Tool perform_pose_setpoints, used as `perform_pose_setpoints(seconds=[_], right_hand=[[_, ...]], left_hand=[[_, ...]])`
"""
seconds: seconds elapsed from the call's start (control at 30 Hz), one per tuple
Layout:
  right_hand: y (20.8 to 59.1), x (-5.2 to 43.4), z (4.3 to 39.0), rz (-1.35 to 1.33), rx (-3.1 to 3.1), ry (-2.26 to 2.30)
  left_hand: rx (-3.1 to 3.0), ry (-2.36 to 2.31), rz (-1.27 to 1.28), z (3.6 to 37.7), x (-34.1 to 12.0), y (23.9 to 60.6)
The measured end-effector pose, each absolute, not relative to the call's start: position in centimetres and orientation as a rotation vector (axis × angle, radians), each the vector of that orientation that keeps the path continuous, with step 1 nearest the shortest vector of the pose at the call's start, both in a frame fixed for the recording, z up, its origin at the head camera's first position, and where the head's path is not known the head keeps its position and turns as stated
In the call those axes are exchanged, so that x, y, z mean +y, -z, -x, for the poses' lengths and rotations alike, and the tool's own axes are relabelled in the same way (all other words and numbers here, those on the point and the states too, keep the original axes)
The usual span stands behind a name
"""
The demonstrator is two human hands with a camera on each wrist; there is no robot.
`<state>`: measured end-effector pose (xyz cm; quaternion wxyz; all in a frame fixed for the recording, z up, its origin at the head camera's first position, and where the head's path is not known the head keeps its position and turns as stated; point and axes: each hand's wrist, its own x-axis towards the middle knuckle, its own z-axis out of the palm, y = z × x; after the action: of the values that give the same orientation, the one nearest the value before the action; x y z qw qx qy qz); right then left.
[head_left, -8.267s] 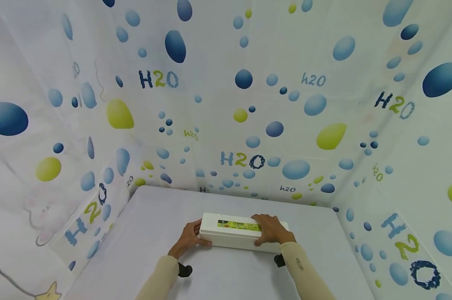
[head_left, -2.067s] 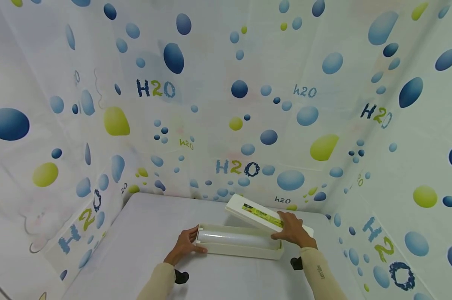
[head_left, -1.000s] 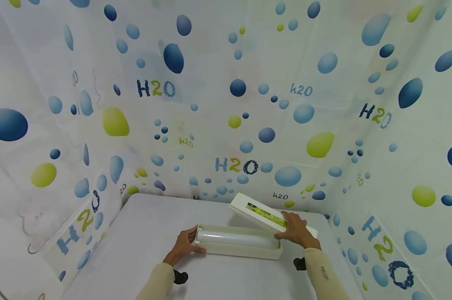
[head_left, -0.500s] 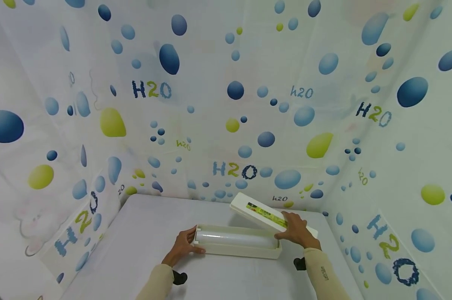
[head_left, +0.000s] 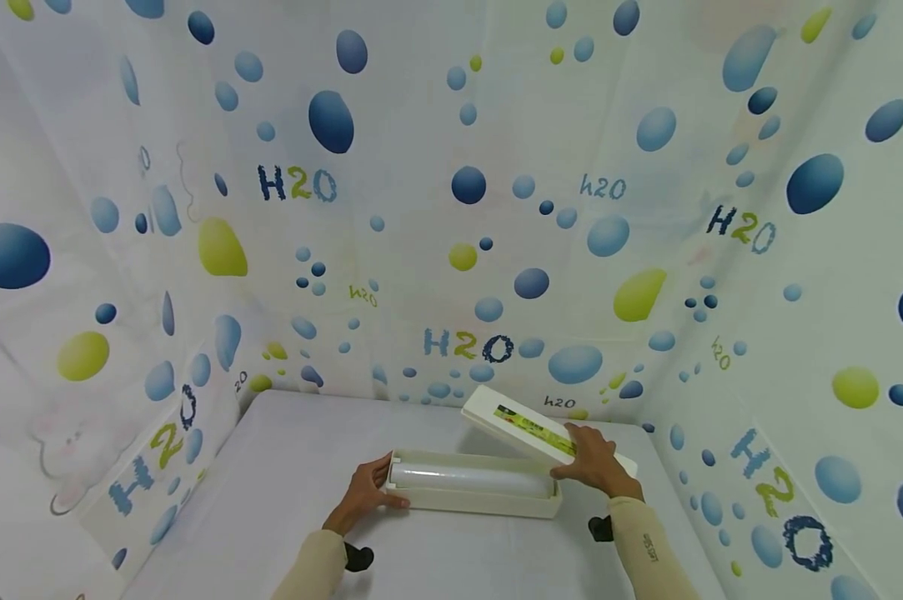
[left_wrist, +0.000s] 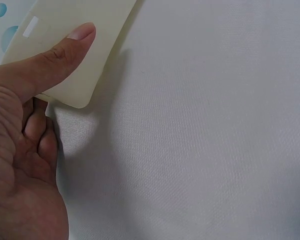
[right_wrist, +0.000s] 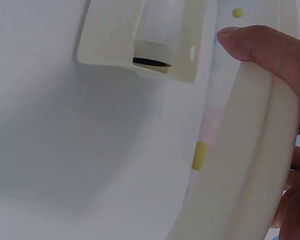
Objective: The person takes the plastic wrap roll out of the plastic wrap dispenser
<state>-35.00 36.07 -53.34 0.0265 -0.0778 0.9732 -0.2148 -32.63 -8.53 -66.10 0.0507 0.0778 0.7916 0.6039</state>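
Dispenser box (head_left: 475, 497), a long cream tray, lies on the white surface (head_left: 286, 467) in the lower centre of the head view, its long side across the frame. Its lid (head_left: 529, 427) is off and held above the tray's far right end, tilted, with the green-and-yellow label facing up. A roll of clear film (head_left: 466, 477) lies exposed along the tray's length; the right wrist view shows the roll's core end (right_wrist: 151, 54) seated in the tray end.

Left hand (head_left: 367, 493) grasps the left end of the tray: the thumb (left_wrist: 50, 62) presses flat on the end wall and the fingers curl behind it, steadying the box against the surface. Right hand (head_left: 594, 467) grips the lid near its right end, thumb over one edge and fingers wrapped on the other side.

Status, judged from the layout: opening is complete, the lid being fully separated from the tray. The lid is not set down, and the roll sits in the tray untouched. Printed curtain walls (head_left: 451, 208) enclose the surface on three sides.
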Motion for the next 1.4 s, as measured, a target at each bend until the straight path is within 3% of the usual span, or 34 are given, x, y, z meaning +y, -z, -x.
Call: perform_pose_setpoints(seconds=[1.4], right_hand=[[53.2, 38.6, 34.4, 0.203, 3.026, 0.637]], left_hand=[[2.397, -1.855, -0.196, 31.3, -7.7, 65.6]])
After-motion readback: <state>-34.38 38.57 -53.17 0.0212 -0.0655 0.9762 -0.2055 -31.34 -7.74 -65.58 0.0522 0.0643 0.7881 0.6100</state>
